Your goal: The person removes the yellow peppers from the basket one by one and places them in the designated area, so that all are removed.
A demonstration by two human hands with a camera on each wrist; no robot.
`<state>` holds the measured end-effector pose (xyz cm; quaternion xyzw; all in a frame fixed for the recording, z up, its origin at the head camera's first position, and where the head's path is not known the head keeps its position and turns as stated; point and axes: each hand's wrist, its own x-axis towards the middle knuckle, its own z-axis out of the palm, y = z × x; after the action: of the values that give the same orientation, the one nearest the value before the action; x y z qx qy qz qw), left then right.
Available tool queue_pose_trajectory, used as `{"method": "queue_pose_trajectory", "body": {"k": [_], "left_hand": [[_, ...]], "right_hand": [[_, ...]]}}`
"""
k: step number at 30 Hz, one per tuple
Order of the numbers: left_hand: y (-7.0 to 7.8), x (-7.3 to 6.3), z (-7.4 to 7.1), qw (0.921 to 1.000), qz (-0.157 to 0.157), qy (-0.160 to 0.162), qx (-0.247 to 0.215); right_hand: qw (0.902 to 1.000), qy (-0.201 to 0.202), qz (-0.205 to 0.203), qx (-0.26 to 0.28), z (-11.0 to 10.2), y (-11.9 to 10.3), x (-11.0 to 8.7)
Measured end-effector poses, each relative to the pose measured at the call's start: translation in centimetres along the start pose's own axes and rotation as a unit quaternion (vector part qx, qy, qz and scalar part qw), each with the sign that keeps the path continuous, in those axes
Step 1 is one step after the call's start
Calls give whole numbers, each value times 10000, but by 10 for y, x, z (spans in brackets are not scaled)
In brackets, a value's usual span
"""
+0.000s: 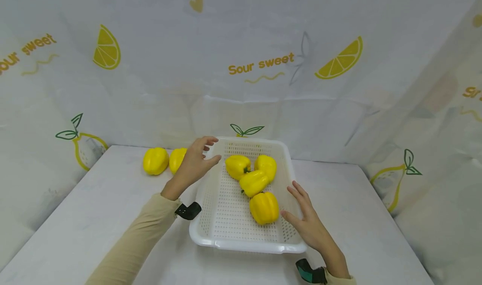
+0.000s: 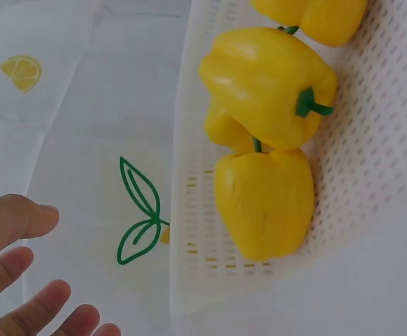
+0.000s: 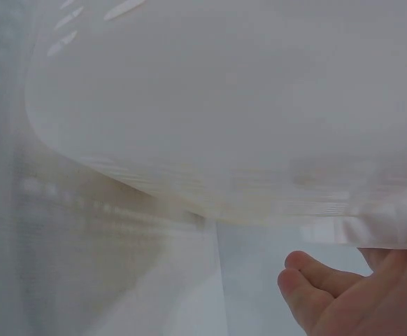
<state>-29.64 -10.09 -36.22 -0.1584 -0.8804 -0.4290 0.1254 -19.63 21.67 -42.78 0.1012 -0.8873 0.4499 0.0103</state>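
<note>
A white perforated plastic basket [image 1: 244,246] is in the middle of the head view. Several yellow bell peppers [image 1: 264,208] lie inside it, toward its right half; green stems show on the peppers [image 2: 265,203] in the left wrist view. My left hand [image 1: 195,161] is at the basket's far left rim, fingers spread and gripping nothing. At the right rim is my right hand [image 1: 306,224], its thumb over the edge and its fingers extended along the outside. The right wrist view has the fingers [image 3: 308,290] close beside the basket's outer wall [image 3: 224,126].
Two more yellow bell peppers [image 1: 155,161] sit on the white table [image 1: 113,218] left of the basket, one partly hidden by my left hand. A white curtain [image 1: 158,80] with lemon prints hangs behind the table and at both sides.
</note>
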Motion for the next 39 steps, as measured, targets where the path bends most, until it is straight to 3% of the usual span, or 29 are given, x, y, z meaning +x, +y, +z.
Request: {"method": "queue_pose_trajectory", "body": {"k": [21, 39], "left_hand": [[8, 3, 35, 9982, 89, -548, -223], [12, 3, 68, 9923, -156, -1195, -272]], "right_hand": [[10000, 4, -29, 43, 0, 1, 0], [10000, -4, -77, 6, 0, 0, 0]]}}
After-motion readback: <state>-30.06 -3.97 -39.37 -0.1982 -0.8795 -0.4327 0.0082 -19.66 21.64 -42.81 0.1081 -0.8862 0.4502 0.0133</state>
